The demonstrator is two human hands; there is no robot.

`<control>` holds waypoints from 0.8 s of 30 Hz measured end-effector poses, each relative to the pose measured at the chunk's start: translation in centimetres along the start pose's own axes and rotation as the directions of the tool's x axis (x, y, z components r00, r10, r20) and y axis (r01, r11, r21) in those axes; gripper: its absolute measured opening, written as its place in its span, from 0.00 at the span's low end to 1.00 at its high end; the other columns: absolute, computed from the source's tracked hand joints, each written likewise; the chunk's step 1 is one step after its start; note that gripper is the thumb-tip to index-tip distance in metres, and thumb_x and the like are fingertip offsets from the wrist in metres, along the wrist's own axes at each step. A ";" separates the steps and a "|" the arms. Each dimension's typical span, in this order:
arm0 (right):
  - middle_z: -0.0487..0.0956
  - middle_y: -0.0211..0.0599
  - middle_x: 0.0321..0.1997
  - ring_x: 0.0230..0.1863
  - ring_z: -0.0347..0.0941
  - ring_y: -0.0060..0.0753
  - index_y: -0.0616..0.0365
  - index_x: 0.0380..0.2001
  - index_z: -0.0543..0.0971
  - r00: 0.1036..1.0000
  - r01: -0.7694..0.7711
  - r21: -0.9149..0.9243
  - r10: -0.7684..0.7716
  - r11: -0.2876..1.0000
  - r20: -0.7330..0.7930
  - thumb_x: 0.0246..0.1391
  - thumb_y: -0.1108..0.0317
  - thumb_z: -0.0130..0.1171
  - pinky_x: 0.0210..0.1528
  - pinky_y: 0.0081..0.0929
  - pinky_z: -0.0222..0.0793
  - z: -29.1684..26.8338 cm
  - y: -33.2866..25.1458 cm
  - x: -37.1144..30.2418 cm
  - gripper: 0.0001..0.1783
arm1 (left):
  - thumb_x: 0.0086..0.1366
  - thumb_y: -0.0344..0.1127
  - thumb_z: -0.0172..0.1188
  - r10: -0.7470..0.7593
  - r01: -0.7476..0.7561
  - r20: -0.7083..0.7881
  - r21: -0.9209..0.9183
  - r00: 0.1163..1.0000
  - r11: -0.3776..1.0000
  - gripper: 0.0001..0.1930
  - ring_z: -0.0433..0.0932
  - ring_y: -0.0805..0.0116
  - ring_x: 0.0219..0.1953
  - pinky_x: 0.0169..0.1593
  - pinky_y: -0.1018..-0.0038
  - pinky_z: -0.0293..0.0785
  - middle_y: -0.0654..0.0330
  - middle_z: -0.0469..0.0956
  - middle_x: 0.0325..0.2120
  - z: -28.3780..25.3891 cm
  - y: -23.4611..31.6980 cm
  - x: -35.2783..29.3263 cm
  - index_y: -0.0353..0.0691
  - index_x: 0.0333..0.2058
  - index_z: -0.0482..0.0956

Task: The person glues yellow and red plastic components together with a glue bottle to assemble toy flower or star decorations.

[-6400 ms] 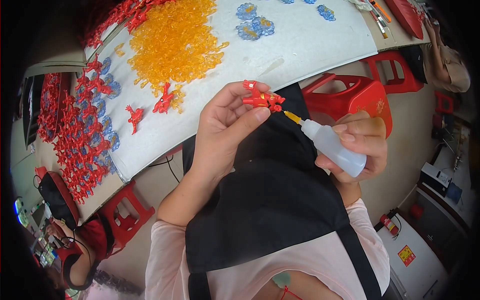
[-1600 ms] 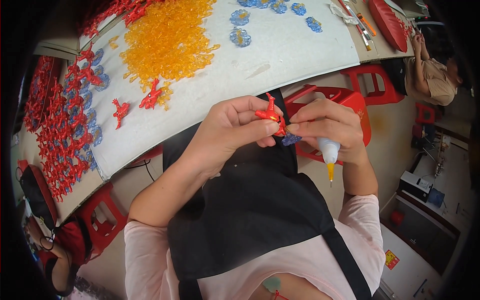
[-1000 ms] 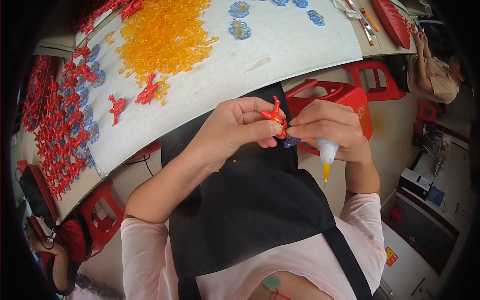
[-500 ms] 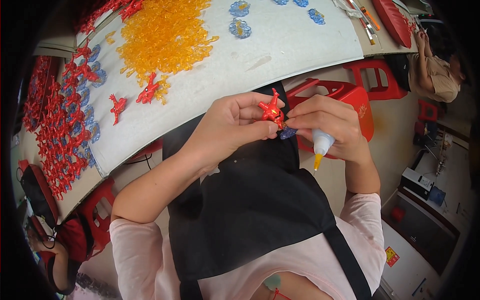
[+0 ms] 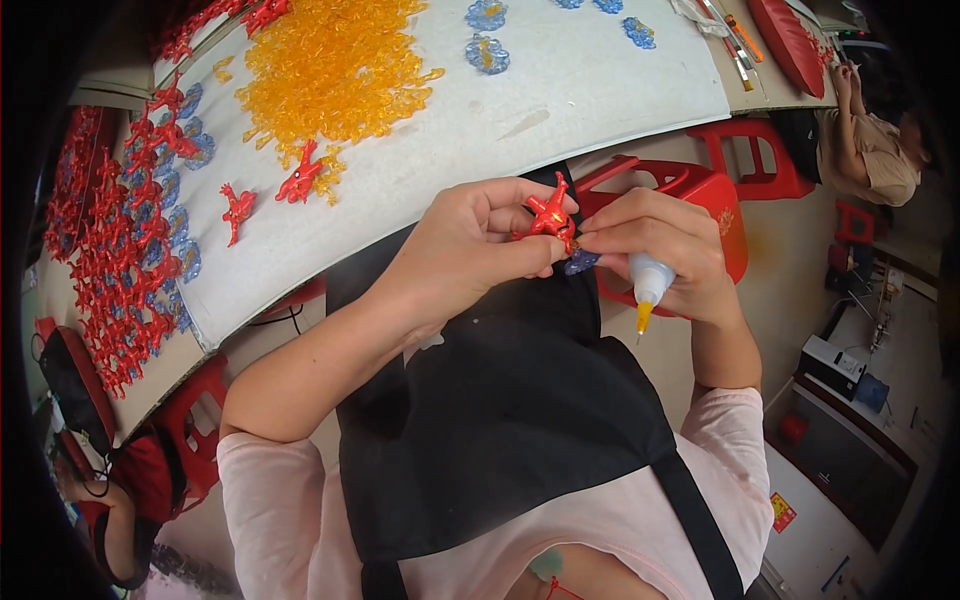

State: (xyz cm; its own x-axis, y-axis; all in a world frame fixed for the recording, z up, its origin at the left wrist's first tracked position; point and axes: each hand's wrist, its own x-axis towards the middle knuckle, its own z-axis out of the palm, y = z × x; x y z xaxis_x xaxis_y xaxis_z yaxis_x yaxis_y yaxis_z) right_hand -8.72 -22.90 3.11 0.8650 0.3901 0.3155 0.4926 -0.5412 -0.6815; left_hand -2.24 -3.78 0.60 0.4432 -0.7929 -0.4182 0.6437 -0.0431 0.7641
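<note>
Above my apron, my left hand (image 5: 462,238) is closed on a small red figurine (image 5: 550,212), thumb and fingers gripping its body. A dark blue translucent base (image 5: 581,262) sits at the figurine's lower end. My right hand (image 5: 680,240) pinches at that end with thumb and forefinger; whatever is between the fingertips is too small to make out. Tucked in the same hand is a white squeeze bottle (image 5: 650,278), its yellow needle tip pointing down. On the white table sheet lie two more red figurines, one alone (image 5: 238,212) and one (image 5: 300,178) touching yellow pieces.
A heap of translucent yellow pieces (image 5: 335,70) covers the table's middle. Blue bases (image 5: 487,54) lie beyond it, and many red figurines (image 5: 115,260) crowd the left. Brushes and a cutter (image 5: 738,50) lie far right. A red stool (image 5: 735,240) stands beside my right hand.
The red figurine has turned slightly in my left hand, and its raised limb now leans more to the right. Both hands and the bottle have shifted very slightly.
</note>
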 end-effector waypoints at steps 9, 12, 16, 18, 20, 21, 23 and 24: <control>0.76 0.42 0.28 0.28 0.74 0.34 0.64 0.27 0.77 0.999 -0.039 0.055 0.039 0.998 0.006 0.36 0.75 0.62 0.28 0.22 0.70 0.1 0.1 -0.3 0.10 | 0.53 0.28 0.58 -0.046 0.047 0.017 -0.054 0.999 0.997 0.16 0.74 0.79 0.31 0.34 0.85 0.69 0.61 0.76 0.29 0.1 0.0 0.0 0.33 0.42 0.71; 0.75 0.37 0.26 0.27 0.74 0.32 0.62 0.26 0.77 0.999 -0.018 0.063 0.021 0.998 -0.047 0.32 0.78 0.62 0.24 0.21 0.70 0.2 0.0 -0.2 0.11 | 0.53 0.28 0.58 -0.049 0.051 0.024 -0.055 0.998 0.997 0.17 0.74 0.79 0.31 0.34 0.85 0.69 0.61 0.76 0.29 0.1 0.1 0.0 0.33 0.42 0.71; 0.75 0.38 0.26 0.27 0.74 0.32 0.62 0.26 0.77 0.999 -0.017 0.062 0.020 0.998 -0.049 0.32 0.78 0.62 0.25 0.22 0.70 0.2 0.0 -0.4 0.11 | 0.53 0.29 0.58 -0.047 0.048 0.025 -0.045 0.999 0.998 0.16 0.74 0.79 0.31 0.34 0.84 0.69 0.60 0.76 0.29 0.3 0.3 -0.1 0.33 0.42 0.71; 0.75 0.38 0.26 0.28 0.74 0.33 0.62 0.26 0.77 0.999 -0.018 0.057 0.020 0.998 -0.041 0.33 0.78 0.63 0.25 0.22 0.70 0.2 0.1 -0.4 0.11 | 0.53 0.29 0.58 -0.046 0.047 0.020 -0.037 0.999 0.998 0.16 0.74 0.79 0.31 0.34 0.84 0.69 0.60 0.76 0.29 0.4 0.3 -0.1 0.33 0.42 0.71; 0.76 0.38 0.27 0.28 0.74 0.32 0.62 0.26 0.77 0.998 -0.021 0.078 0.025 0.997 -0.049 0.33 0.78 0.63 0.26 0.22 0.70 0.2 0.3 -0.6 0.10 | 0.53 0.29 0.57 -0.038 0.038 0.023 -0.039 0.999 0.998 0.16 0.74 0.79 0.31 0.35 0.84 0.69 0.60 0.76 0.29 0.5 0.1 -0.1 0.33 0.42 0.71; 0.76 0.38 0.27 0.28 0.74 0.32 0.62 0.26 0.77 0.998 -0.028 0.095 0.033 0.995 -0.060 0.33 0.78 0.63 0.27 0.22 0.70 0.2 0.4 -0.7 0.10 | 0.53 0.29 0.57 -0.037 0.038 0.026 -0.045 0.999 0.998 0.16 0.74 0.79 0.31 0.35 0.84 0.69 0.60 0.76 0.29 0.6 0.1 -0.1 0.33 0.42 0.71; 0.76 0.38 0.27 0.29 0.74 0.31 0.62 0.26 0.77 0.996 -0.039 0.120 0.048 0.992 -0.072 0.34 0.78 0.62 0.27 0.22 0.70 0.4 0.8 -0.8 0.10 | 0.53 0.30 0.57 -0.045 0.046 0.006 -0.031 0.999 0.998 0.15 0.73 0.80 0.29 0.34 0.84 0.68 0.60 0.76 0.28 0.7 0.3 0.1 0.33 0.41 0.71; 0.76 0.38 0.27 0.29 0.74 0.31 0.62 0.27 0.77 0.994 -0.044 0.147 0.057 0.988 -0.088 0.34 0.78 0.62 0.28 0.22 0.69 0.4 1.0 -0.9 0.10 | 0.53 0.30 0.57 -0.041 0.041 0.005 -0.039 0.999 0.998 0.15 0.73 0.80 0.29 0.34 0.84 0.68 0.60 0.76 0.28 0.9 0.6 0.1 0.33 0.41 0.71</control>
State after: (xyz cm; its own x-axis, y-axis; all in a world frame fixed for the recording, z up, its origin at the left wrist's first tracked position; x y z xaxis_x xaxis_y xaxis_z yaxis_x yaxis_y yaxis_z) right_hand -9.09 -23.50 1.91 0.8969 0.2915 0.3326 0.4347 -0.4425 -0.7843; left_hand -2.34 -4.41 1.47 0.4135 -0.7932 -0.4470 0.6854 -0.0520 0.7263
